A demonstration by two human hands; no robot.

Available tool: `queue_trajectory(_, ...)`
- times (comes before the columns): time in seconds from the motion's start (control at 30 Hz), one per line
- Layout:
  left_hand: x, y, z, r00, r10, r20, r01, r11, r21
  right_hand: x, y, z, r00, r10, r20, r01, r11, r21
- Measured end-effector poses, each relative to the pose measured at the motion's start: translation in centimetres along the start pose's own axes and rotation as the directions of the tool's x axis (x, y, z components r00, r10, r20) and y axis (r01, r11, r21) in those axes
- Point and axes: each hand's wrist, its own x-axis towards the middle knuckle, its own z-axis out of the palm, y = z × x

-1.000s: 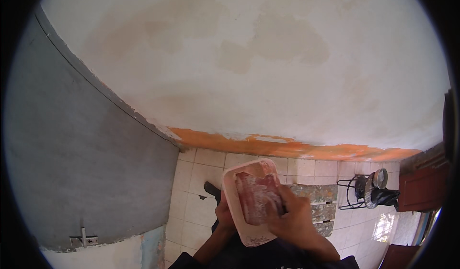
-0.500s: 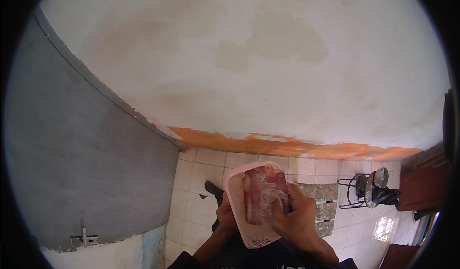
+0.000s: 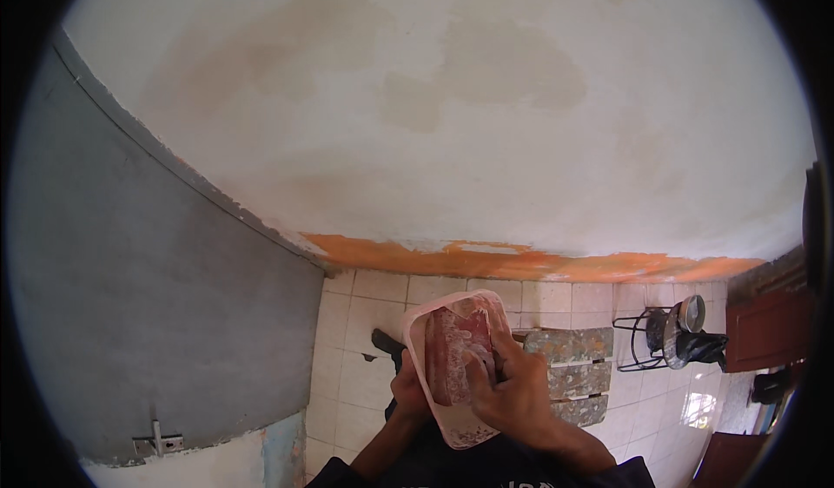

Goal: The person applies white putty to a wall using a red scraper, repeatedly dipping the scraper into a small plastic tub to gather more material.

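A pale pink plastic tub (image 3: 460,429) with rounded corners is held in front of my body, its open side turned up. My left hand (image 3: 409,391) grips the tub's left wall, the fingers partly hidden beneath it. Over the tub's inside lies a flat dark-red piece (image 3: 448,358), streaked with whitish paste. My right hand (image 3: 514,398) is closed on the right edge of this red piece, thumb across its face. Whether the piece has a handle underneath is hidden. Whitish smears also coat the tub's rim and its near end.
A patched white wall (image 3: 539,167) with an orange strip (image 3: 486,258) along its foot rises ahead. A grey metal door (image 3: 165,280) with a bolt (image 3: 158,443) stands left. On the tiled floor (image 3: 356,401), right, are a paint-spattered slatted bench (image 3: 569,345) and a black-framed stool (image 3: 638,340) holding a tin (image 3: 691,314).
My right hand and the red piece have shifted slightly left, farther into the tub. The tub has moved a little left and tilted. Both grips stay closed.
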Motion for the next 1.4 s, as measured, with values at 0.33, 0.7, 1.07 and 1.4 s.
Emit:
queue_trajectory(0.33, 0.5, -1.0, -1.1, 0.979, 0.118, 0.169, -0.063, 0.953, -0.296, 0.1, 0.9, 0.6, 0.998, -0.044, 0.044, 0.043, 0.999, 0.021)
queue_trajectory(0.7, 0.4, -0.6, -1.2, 0.994, 0.082, 0.076, -0.070, 0.985, -0.155, 0.1, 1.1, 0.7, 0.993, -0.078, 0.085, 0.077, 0.997, 0.009)
queue_trajectory(1.07, 0.2, -1.0, -3.3, 0.983, 0.167, 0.077, -0.149, 0.970, -0.194, 2.2, 0.0, -2.3, 0.927, 0.058, 0.370, -0.031, 0.996, -0.079)
queue_trajectory(1.4, 0.5, -0.8, -4.5, 0.989, 0.150, 0.012, -0.144, 0.965, -0.221, 1.7, 3.0, -4.9, 0.934, 0.172, 0.314, -0.291, 0.877, 0.383)
